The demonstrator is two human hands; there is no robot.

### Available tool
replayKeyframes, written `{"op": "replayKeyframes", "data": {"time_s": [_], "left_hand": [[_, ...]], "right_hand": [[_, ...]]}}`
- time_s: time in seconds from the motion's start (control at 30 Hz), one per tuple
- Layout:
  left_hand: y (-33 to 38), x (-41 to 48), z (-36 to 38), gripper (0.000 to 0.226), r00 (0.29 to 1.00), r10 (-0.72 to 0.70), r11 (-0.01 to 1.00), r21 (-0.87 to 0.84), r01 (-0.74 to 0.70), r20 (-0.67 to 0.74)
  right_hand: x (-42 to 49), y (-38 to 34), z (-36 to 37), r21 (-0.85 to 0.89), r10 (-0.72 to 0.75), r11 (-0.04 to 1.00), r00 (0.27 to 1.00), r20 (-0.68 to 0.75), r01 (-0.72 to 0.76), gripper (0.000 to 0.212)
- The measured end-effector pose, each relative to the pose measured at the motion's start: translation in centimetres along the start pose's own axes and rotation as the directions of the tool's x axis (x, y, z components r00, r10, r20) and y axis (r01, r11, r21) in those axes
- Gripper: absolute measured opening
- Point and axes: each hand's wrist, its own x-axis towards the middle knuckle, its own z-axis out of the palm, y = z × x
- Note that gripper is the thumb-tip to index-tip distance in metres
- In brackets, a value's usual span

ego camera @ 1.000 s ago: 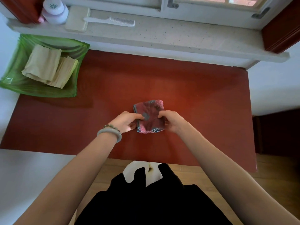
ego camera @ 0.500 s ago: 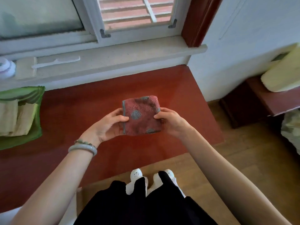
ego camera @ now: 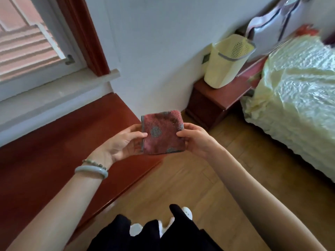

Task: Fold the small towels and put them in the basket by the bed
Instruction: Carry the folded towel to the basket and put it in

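Observation:
A folded small red towel [ego camera: 163, 132] with grey dots is held up in the air at the middle of the head view, past the right end of the red table [ego camera: 54, 156]. My left hand [ego camera: 125, 142] pinches its left edge, thumb on top. My right hand [ego camera: 194, 137] pinches its right edge. A pale yellow plastic basket [ego camera: 226, 60] stands on a dark red nightstand [ego camera: 221, 95] against the wall, beside the bed [ego camera: 297, 98], up and to the right of the towel.
A window and its stone sill [ego camera: 54, 91] run along the table's far side. Wooden floor [ego camera: 208, 187] lies between the table, nightstand and bed. A white bag [ego camera: 272, 24] hangs behind the basket. My dark skirt and white shoes show at the bottom.
The towel has been lifted off the table in both hands and carried right. My view swung right, so the green tray left the frame and the basket and bed came in.

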Motion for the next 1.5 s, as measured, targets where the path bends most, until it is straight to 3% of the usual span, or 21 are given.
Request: {"op": "replayKeyframes", "data": {"time_s": [0.2, 0.33, 0.53, 0.73, 1.07, 1.33, 1.5], "left_hand": [[0.1, 7.8, 11.5, 0.029, 0.992, -0.022, 1.0, -0.007, 0.023, 0.128], [0.7, 12.2, 16.2, 0.024, 0.984, -0.037, 0.999, 0.02, 0.034, 0.174], [3.6, 19.0, 19.9, 0.026, 0.977, -0.065, 0.994, 0.096, 0.046, 0.205], [7.4, 28.7, 23.0, 0.045, 0.971, -0.08, 0.986, 0.164, 0.043, 0.227], [15.6, 44.1, 29.1, 0.038, 0.968, -0.127, 0.98, 0.177, 0.088, 0.217], [18.0, 53.6, 32.9, 0.037, 0.976, -0.12, 0.987, 0.126, 0.097, 0.181], [18.9, 60.5, 36.2, 0.051, 0.991, -0.065, 0.997, 0.041, 0.06, 0.116]], "right_hand": [[-2.7, -5.4, -11.6, 0.007, -0.078, 0.997, 0.992, -0.101, 0.079, 0.025], [-2.5, -7.7, -16.8, 0.037, -0.097, 0.994, 0.981, -0.17, 0.105, 0.033], [0.8, -11.4, -22.4, 0.054, -0.098, 0.992, 0.971, -0.217, 0.112, 0.035], [7.0, -17.3, -28.9, 0.038, -0.1, 0.993, 0.961, -0.257, 0.114, 0.041], [16.7, -28.6, -38.2, 0.056, -0.091, 0.992, 0.951, -0.296, 0.113, 0.042], [22.9, -34.8, -45.8, 0.065, -0.065, 0.994, 0.968, -0.242, 0.083, 0.03], [27.8, -40.7, -51.7, -0.02, -0.047, 0.999, 0.988, -0.149, 0.044, 0.031]]}}
